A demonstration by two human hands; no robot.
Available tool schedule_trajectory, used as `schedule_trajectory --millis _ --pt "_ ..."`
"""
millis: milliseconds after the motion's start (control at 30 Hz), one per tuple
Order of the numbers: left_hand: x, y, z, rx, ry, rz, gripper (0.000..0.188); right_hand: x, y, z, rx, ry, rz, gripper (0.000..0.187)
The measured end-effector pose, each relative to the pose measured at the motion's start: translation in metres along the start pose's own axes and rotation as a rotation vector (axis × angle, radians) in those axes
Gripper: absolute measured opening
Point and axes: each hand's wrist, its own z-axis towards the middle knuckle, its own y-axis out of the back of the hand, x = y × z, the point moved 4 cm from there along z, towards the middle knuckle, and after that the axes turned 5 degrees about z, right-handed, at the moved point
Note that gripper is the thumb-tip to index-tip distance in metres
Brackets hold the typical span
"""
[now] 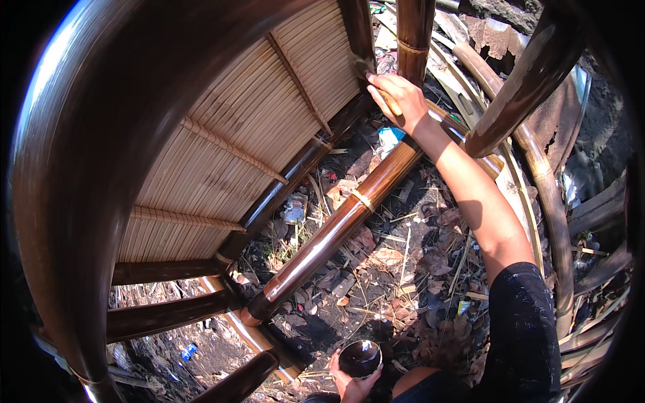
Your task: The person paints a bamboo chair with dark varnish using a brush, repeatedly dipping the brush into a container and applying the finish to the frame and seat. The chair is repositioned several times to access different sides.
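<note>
Beyond the pole, among posts beside a woven panel, grips a brush in the right hand; below the pole, cups a bowl in the left hand over leaf-strewn ground.

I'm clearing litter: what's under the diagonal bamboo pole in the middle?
Dark soil and dry leaves show on both sides of the bamboo pole; the strip directly beneath is covered, so it can't be seen.

The round, glossy bamboo pole before me runs dark brown to amber; the straw-coloured slatted panel shows fine stripes; the slim brush handle is yellow-brown; the black fabric sleeve has pale flecks.
</note>
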Motion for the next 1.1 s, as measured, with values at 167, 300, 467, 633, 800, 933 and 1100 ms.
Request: schedule_trajectory --millis 167,300,467,633,800,933,1100 --pt "0.004 0.009 -0.003 -0.018 0.006 0.025 0.116 -0.002 -0.031 -0.053 -0.243 -0.81 0.399 0.03" --pt "0.0 -0.007 0.005 0.031 -0.028 -0.014 0.116 -0.073 -0.033 -0.086 -0.46 -0.932 0.202 0.029" --pt "0.005 0.006 -0.007 -0.022 0.005 0.025 0.115 -0.018 -0.011 0.038 -0.68 -0.536 0.652 0.033" --pt "0.0 0.01 -0.004 -0.004 -0.017 0.023 0.114 0.01 0.007 0.061 -0.561 -0.368 0.672 0.032" --pt "-0.001 0.017 -0.008 -0.062 -0.157 -0.002 0.113 0.108 -0.059 -0.063 0.006 -0.689 0.626 0.029" --pt "-0.005 0.017 -0.007 0.013 -0.02 0.045 0.113 0.198 -0.081 -0.087 0.18 -0.471 0.693 0.026" --pt "0.001 0.012 -0.011 -0.061 -0.225 -0.071 0.112 0.286 -0.133 -0.1 0.391 -0.227 0.563 0.013"
